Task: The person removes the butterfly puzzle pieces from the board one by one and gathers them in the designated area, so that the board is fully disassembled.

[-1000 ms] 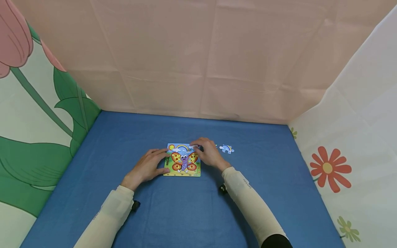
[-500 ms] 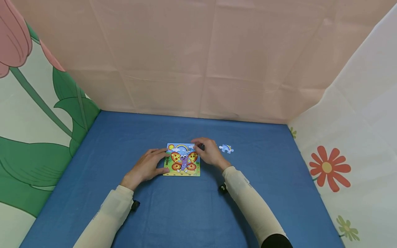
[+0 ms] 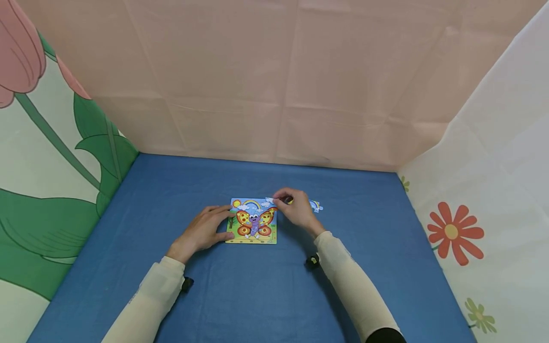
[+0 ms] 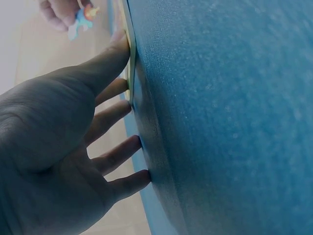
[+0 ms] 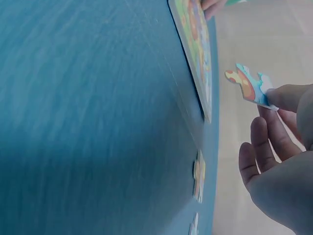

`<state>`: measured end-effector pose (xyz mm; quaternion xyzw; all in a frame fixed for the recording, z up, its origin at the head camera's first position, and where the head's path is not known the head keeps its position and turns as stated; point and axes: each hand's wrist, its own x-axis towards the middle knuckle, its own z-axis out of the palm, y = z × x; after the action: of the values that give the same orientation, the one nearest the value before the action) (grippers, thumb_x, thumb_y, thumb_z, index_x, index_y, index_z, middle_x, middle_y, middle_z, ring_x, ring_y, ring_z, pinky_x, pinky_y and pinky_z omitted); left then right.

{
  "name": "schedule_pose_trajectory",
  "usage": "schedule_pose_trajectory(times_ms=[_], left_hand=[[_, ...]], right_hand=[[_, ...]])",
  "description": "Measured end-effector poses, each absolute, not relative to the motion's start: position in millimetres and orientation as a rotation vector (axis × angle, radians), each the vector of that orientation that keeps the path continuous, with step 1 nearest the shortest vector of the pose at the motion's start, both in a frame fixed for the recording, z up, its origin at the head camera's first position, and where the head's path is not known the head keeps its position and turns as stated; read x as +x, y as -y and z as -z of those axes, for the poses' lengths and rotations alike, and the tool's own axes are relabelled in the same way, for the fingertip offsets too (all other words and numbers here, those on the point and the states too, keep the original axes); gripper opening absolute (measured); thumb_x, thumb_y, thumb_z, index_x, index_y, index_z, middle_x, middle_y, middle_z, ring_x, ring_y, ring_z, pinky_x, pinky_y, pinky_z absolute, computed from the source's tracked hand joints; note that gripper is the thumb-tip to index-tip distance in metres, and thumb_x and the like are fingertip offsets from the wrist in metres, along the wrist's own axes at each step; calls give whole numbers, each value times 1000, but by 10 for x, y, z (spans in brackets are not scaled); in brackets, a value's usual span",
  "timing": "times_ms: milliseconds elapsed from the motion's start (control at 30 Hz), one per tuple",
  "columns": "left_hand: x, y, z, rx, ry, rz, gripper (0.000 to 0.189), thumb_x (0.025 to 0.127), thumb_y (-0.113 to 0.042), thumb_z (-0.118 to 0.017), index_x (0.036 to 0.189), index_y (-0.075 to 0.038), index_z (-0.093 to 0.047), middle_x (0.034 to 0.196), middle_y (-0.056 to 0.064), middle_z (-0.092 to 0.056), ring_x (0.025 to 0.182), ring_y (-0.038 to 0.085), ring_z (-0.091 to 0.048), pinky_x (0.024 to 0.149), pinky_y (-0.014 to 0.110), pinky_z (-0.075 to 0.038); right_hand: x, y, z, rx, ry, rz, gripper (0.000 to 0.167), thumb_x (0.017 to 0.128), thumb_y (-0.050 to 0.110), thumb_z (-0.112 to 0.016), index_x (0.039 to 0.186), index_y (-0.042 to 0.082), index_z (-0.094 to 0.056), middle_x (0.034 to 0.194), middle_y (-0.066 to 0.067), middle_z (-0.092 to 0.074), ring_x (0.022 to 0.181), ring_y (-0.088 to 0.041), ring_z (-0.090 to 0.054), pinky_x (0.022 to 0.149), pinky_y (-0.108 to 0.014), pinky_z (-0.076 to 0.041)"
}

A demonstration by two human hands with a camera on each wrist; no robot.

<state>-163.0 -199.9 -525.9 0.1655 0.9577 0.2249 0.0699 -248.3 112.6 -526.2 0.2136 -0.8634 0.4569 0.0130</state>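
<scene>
A butterfly picture puzzle (image 3: 252, 224) lies flat on the blue cloth. My left hand (image 3: 207, 228) rests at its left edge with the fingers spread; in the left wrist view the thumb touches the yellowish rim of the puzzle (image 4: 131, 63). Above the top right corner, my right hand (image 3: 297, 209) pinches a puzzle piece (image 5: 252, 88) between thumb and fingers. That piece is light blue and white with an orange-red wing part and a rounded tab. The right wrist view has it raised off the table, apart from the board.
A loose rainbow-and-cloud puzzle piece (image 3: 316, 206) lies right of the board, partly behind the right hand. Two loose pieces show in the right wrist view, one nearer piece (image 5: 199, 176) and one cut off piece (image 5: 194, 225). A beige backdrop (image 3: 274, 85) rises behind the table.
My right hand has shifted slightly right and away from the board's top right corner, with the pinched piece in it. The left hand and board stay in place.
</scene>
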Motion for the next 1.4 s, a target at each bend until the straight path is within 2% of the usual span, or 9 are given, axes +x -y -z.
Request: schedule_pose_trajectory(times_ms=[267, 733, 967, 1400], left_hand=[[-1635, 1980, 5244, 486, -2875, -684, 64, 101, -33, -89, 156, -9, -68, 176, 22, -50, 160, 53, -46, 129, 73, -42], [-1628, 2010, 5260, 485, -2881, -665, 65, 102, -32, -88, 158, -9, -66, 176, 22, -50, 160, 53, -46, 129, 73, -42], [-1630, 2014, 5273, 482, -2884, -670, 64, 101, -32, -88, 157, -9, -67, 176, 21, -51, 160, 53, -46, 129, 73, -43], [-1636, 2005, 5271, 492, -2880, -670, 65, 101, -32, -89, 158, -9, -66, 176, 21, -51, 160, 53, -47, 129, 73, -43]], right_hand=[[-2429, -1477, 5217, 602, 2704, -1430, 7, 108, 18, -80, 111, 15, -85, 99, -5, -81, 86, -21, -69, 72, -27, -55], [-2377, -2092, 5234, 454, 2688, -1429, 10, 107, 16, -80, 114, 12, -87, 108, -11, -84, 91, -22, -72, 77, -29, -58], [-2363, -2380, 5262, 363, 2684, -1409, 12, 108, 17, -80, 116, 10, -86, 109, -12, -83, 88, -17, -69, 72, -24, -54], [-2407, -2727, 5279, 189, 2736, -1366, 16, 109, 22, -79, 118, 9, -84, 111, -15, -82, 90, -21, -69, 71, -23, -54]])
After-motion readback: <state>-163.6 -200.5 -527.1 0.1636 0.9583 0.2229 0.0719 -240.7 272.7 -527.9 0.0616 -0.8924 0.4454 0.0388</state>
